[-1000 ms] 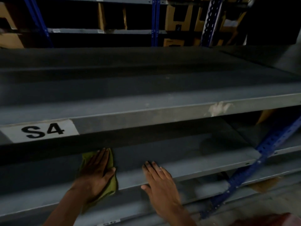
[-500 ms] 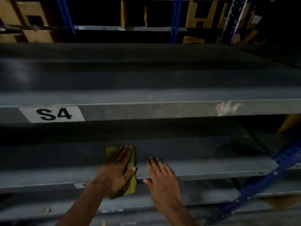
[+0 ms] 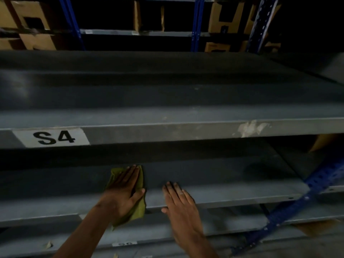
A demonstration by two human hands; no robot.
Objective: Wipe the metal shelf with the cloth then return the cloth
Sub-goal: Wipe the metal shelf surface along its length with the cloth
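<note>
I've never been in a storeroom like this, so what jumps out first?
Two bare hands low in the middle: the left hand presses a green cloth flat on a grey metal shelf, the right hand flat beside it. Above left, a white label reads S4.

Two hands and forearms show, all of them bare. The left hand [image 3: 123, 192], below and to the right of the S4 label [image 3: 51, 137], runs into a bare wrist and a long, slim forearm [image 3: 83, 233], uncovered down to the picture's lower edge. The right hand [image 3: 179, 203], farther right of the S4 label, has short nails and greyish fingertips; whether that is dust or shadow cannot be told. Its forearm is bare too, and blurred.
</note>
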